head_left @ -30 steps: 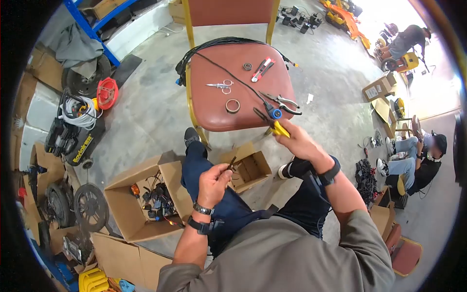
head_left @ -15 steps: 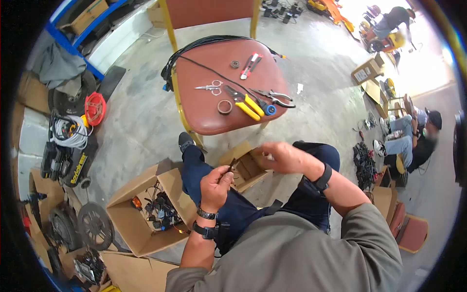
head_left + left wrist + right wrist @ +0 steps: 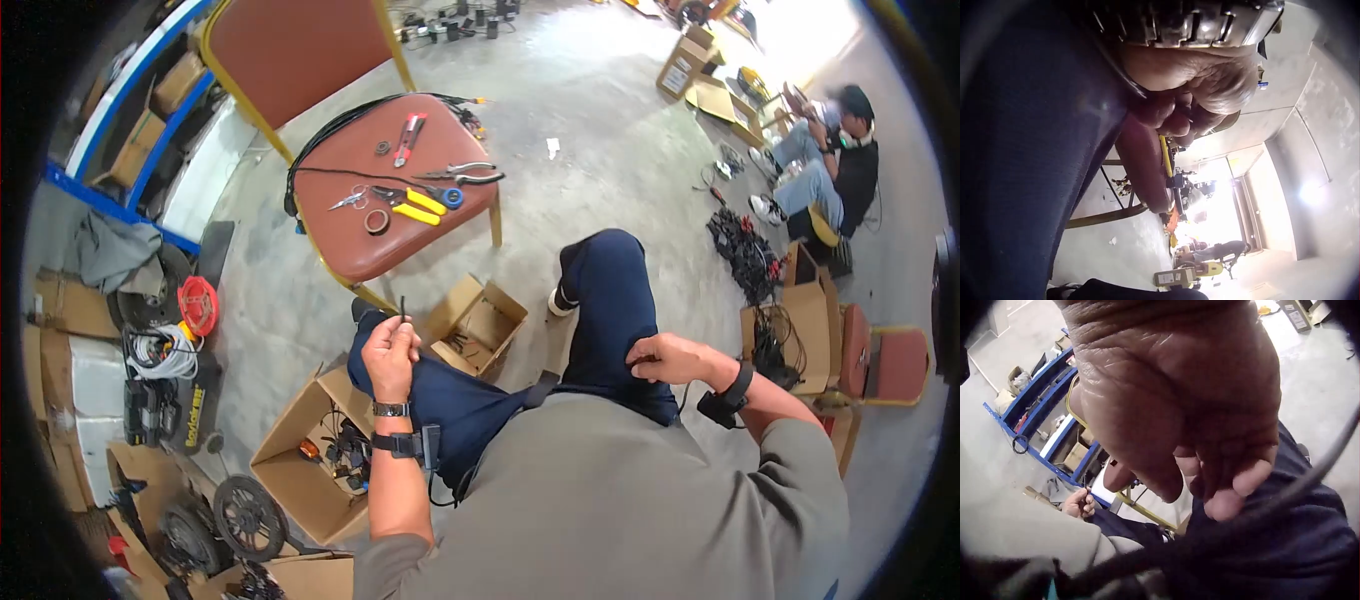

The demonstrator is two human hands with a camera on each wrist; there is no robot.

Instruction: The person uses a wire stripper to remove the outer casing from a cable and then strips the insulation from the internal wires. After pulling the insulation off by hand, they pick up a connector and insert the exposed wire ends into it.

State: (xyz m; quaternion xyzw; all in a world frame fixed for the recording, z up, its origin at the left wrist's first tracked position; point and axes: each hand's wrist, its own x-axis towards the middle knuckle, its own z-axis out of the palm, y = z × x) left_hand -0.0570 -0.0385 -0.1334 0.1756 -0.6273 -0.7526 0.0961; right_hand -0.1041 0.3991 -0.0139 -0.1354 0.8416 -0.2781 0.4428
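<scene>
My left hand pinches a short dark piece of cable upright between thumb and fingers, above my left thigh. Over my right thigh hangs my right hand, its fingers loosely curled; the right wrist view shows nothing held in them. Yellow-handled wire strippers lie on the red chair seat beside a black cable's blue connector. Around them are pliers, scissors, a red utility knife and a roll of tape.
A small cardboard box with dark bits inside stands between my feet. To the left is a larger box of cables and connectors, near wheels and a blue shelf. A seated person is at the right.
My right hand has put the wire strippers down on the chair and drawn back to my right thigh. The left hand keeps the cable piece, now held upright. The head view has turned right.
</scene>
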